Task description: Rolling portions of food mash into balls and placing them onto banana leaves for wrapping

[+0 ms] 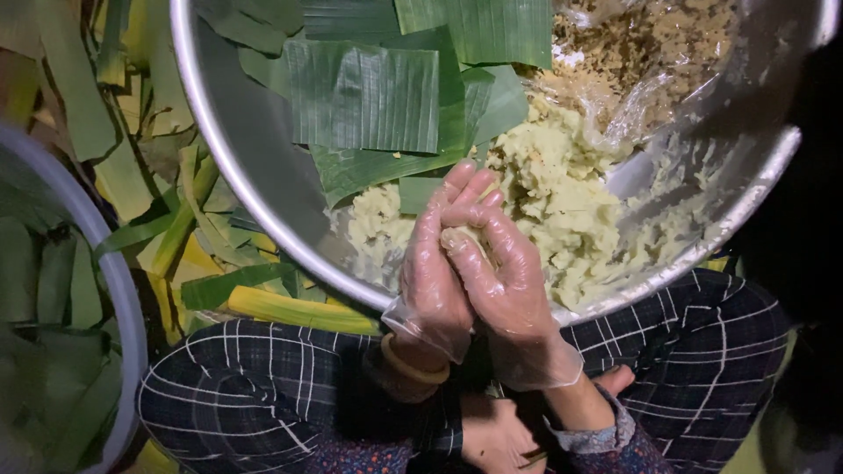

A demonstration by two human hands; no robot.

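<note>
Both my hands wear clear plastic gloves and are pressed together over the near rim of a big metal bowl (pixel 237 149). My left hand (pixel 432 272) and my right hand (pixel 500 281) are cupped around a small lump of pale yellow mash, mostly hidden between the palms. A pile of the same yellow mash (pixel 562 202) fills the bowl's right side. Cut green banana leaf pieces (pixel 364 96) lie stacked in the bowl's left and far part.
A clear plastic bag of brownish crumbly filling (pixel 641 53) rests at the bowl's far right. Leaf strips and scraps (pixel 184 219) litter the floor at left. A second basin (pixel 105 263) holding leaves stands at the far left. My checked trousers (pixel 263 377) and bare feet are below.
</note>
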